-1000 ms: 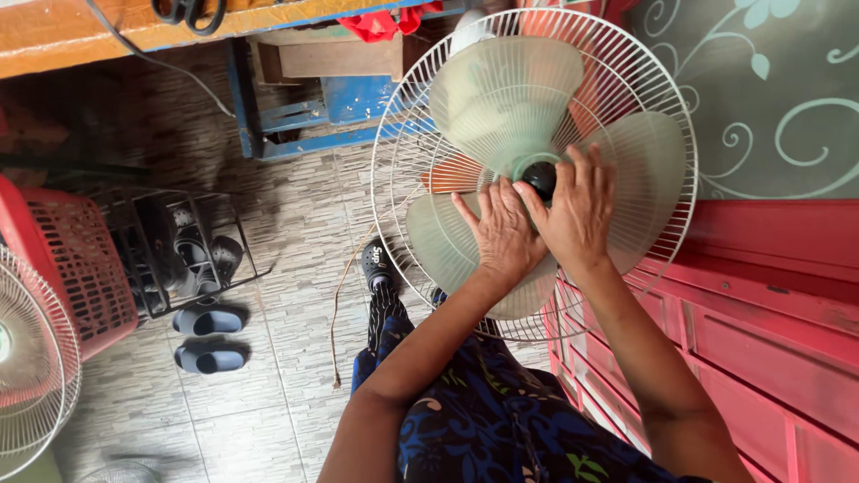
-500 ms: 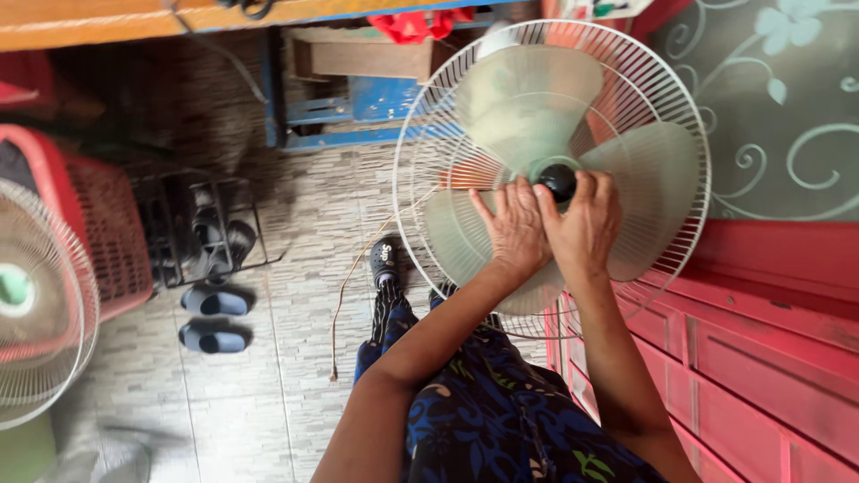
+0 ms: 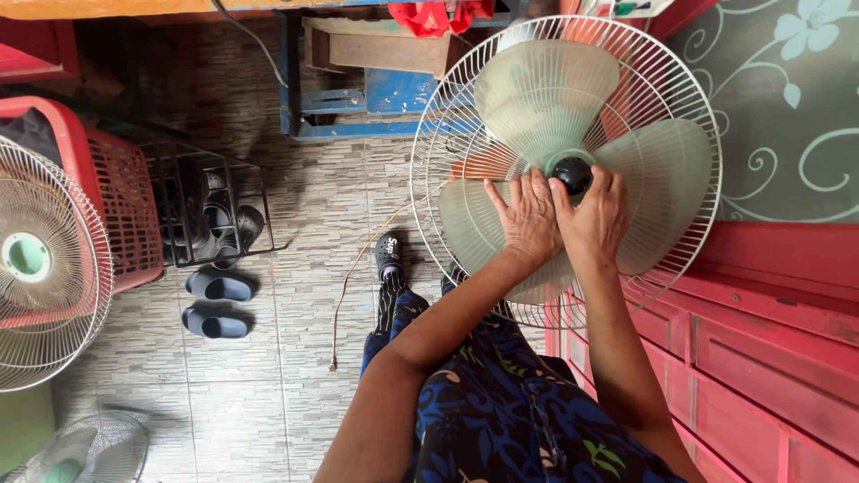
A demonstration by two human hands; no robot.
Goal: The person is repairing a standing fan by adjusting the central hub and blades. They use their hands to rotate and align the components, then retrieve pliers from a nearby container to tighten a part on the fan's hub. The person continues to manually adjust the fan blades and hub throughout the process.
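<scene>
— What fills the right of the scene?

— A round white wire fan guard (image 3: pixel 429 170) holding pale green translucent plastic fan blades (image 3: pixel 667 188), stood against a red panelled wooden cabinet (image 3: pixel 769 331). Behind it, at far right, is a grey-green wall covering with a white flower scroll (image 3: pixel 787 89).

— And the hands?

— Both are pressed onto the blade set, side by side. The left hand (image 3: pixel 530 222) lies flat on the lower-left blade, fingers extended and close together, gripping nothing. The right hand (image 3: pixel 595 219) rests just beside it, fingers slightly spread, fingertips touching the black round hub cap (image 3: pixel 573 174) at the centre; whether it is actually pinching the cap cannot be told.

— Any containers?

— At the left a red plastic lattice basket (image 3: pixel 121 206) with dark cloth at its far corner. Beside it, a black wire rack (image 3: pixel 215 215) holds dark shoes. A pair of blue-grey slippers (image 3: pixel 215 304) lies on the tiled floor (image 3: pixel 268 376) near the rack.

— Anything else?

— Another white fan guard with a green centre (image 3: pixel 36 268) at the left edge, and a blue metal frame (image 3: pixel 358 98) at the far side.
</scene>
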